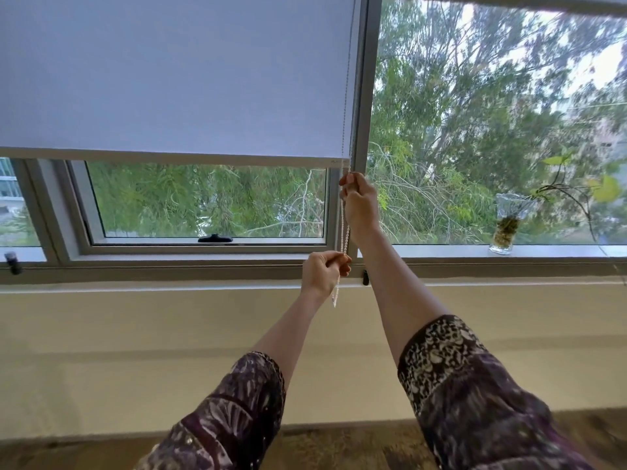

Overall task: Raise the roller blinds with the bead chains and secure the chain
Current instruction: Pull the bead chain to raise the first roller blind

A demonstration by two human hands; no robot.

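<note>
**Left blind partly up, chain in both hands, nothing secured yet**

You have both hands on the bead chain [343, 228], which hangs down the right edge of the left roller blind [176, 79], just beside the grey mullion [362, 96]. Your right hand [359, 205] is the higher one, just under the blind's bottom rail [169, 157], with its fingers curled shut around the chain. Your left hand [324, 271] sits lower, level with the window sill [169, 268], thumb and fingers pinched together on the same chain, and the loop's tail dangles below it.

As things stand, the left blind covers the upper part of its window, and only the lower awning pane [207, 200] with its black handle [215, 238] is uncovered. So, by my reading, that blind has a good way to travel. The right-hand blind [509, 4] looks nearly or fully raised: only its bottom edge shows at the top of the frame, with trees in plain view below it.

What is left for you appears to be the rest of the hand-over-hand pulling on the left, then fastening the chain. A small dark fitting [365, 278] sits on the frame just right of your left hand; it may be the chain holder, but it is too small to tell. The glass vase [505, 223] on the sill stands well apart from your work.
</note>
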